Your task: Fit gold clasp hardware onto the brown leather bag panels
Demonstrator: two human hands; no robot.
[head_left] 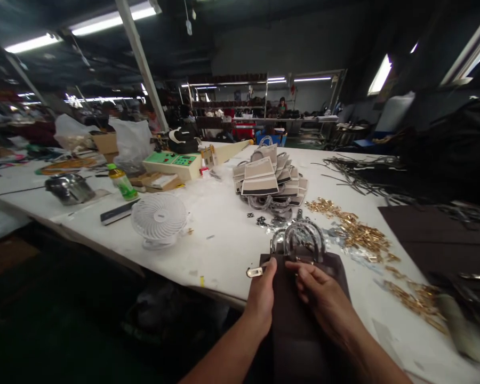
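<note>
A dark brown handbag (304, 320) stands upright at the table's front edge, with clear wrapping on its looped handles (304, 237). My left hand (263, 293) grips the bag's left upper edge, thumb on the front panel. A gold-coloured metal clasp piece (255, 272) sticks out to the left beside that thumb. At the base of the handles, my right hand (320, 288) touches the bag's front with its index finger reaching left. Its other fingers are curled in, and whatever they pinch is too small or hidden to make out.
Gold-coloured metal fittings (364, 234) lie heaped to the right. Beyond the bag is a stack of beige bag panels (264, 176) with handles. A white fan (159, 217), a bottle (122, 182), a metal pot (69, 189) and a control box (176, 162) stand left. Dark sheets (436, 234) lie right.
</note>
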